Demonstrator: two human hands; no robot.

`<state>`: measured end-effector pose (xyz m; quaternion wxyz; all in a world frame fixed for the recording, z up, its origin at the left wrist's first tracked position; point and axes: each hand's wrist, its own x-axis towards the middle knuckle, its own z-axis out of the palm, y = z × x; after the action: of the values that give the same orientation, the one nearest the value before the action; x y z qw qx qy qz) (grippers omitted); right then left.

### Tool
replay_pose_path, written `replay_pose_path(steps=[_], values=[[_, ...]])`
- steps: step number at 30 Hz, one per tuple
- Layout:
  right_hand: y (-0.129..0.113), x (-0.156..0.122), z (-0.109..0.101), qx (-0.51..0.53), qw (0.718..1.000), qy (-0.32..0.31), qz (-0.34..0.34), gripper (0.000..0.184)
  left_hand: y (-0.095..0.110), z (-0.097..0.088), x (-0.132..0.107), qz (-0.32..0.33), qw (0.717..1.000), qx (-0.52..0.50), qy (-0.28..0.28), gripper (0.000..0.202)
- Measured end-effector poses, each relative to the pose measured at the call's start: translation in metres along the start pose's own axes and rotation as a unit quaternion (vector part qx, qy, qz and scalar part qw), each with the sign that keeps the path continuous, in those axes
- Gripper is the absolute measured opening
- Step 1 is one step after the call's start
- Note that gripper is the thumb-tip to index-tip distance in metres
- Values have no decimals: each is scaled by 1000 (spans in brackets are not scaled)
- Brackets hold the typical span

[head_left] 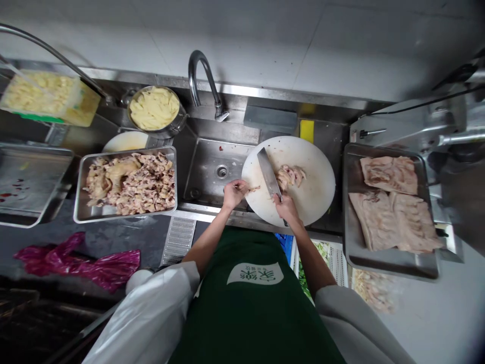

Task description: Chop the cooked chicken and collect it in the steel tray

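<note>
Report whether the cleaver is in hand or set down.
The cleaver is in hand: the right hand grips its handle, blade over the white board beside the meat pieces.

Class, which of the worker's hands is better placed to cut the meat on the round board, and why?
Probably the right hand: it grips the cleaver, whose blade is beside the meat on the board. The left hand is by the board's left edge, farther away.

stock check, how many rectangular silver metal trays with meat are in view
2. One rectangular silver metal tray holds mostly chopped meat, left of the steel sink; another tray holds pale meat slabs, right of the round white cutting board.
</note>
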<state>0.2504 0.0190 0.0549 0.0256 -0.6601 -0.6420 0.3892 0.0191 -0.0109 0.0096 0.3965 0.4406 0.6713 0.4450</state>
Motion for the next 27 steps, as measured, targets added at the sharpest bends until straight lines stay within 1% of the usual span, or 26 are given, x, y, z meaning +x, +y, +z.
replay_pose_path(steps=[2,3,4,6,7,8,9,10,12,13,15,17,18,19,20,21,23,25,27], values=[[6,-4,-4,-3,1000,1,7,40,12,8,8,-2,997,-69,-38,25],[9,-6,-7,-1,1000,2,14,41,19,16,13,-1,993,-89,-77,26],[13,-7,-9,5,1000,5,23,42,27,24,18,7,987,-92,-134,25],[21,-10,-15,18,999,11,43,44,40,44,31,35,965,-49,-254,20],[24,-12,-17,24,998,12,52,45,45,53,38,58,954,-9,-293,20],[27,-14,-20,26,998,12,58,46,49,61,44,88,946,36,-309,22],[29,-16,-22,24,998,12,59,46,52,66,50,122,941,80,-305,27],[31,-19,-23,16,998,12,55,45,53,69,54,153,938,116,-287,31],[30,-25,-26,-11,999,16,37,42,52,68,59,190,941,152,-235,35],[27,-28,-27,-29,999,21,25,40,51,64,59,191,948,153,-205,34],[16,-34,-27,-63,997,39,9,37,45,51,55,172,966,137,-133,26],[0,-37,-25,-80,995,64,-10,40,40,39,47,146,980,121,-54,15],[-9,-37,-23,-82,993,77,-24,43,38,34,42,137,983,117,-22,11],[-17,-36,-19,-80,993,83,-36,45,36,31,36,134,984,117,-4,8],[-25,-34,-14,-80,993,82,-39,45,35,30,31,136,983,120,-4,8],[-32,-31,-9,-85,993,74,-32,45,34,31,26,142,982,124,-21,9],[-38,-23,-2,-101,994,46,0,41,32,34,17,156,975,137,-84,12],[-35,-15,-1,-97,995,17,14,38,30,39,13,158,964,158,-142,16],[-25,-10,-9,-62,998,8,0,37,27,41,15,152,959,178,-163,18]])
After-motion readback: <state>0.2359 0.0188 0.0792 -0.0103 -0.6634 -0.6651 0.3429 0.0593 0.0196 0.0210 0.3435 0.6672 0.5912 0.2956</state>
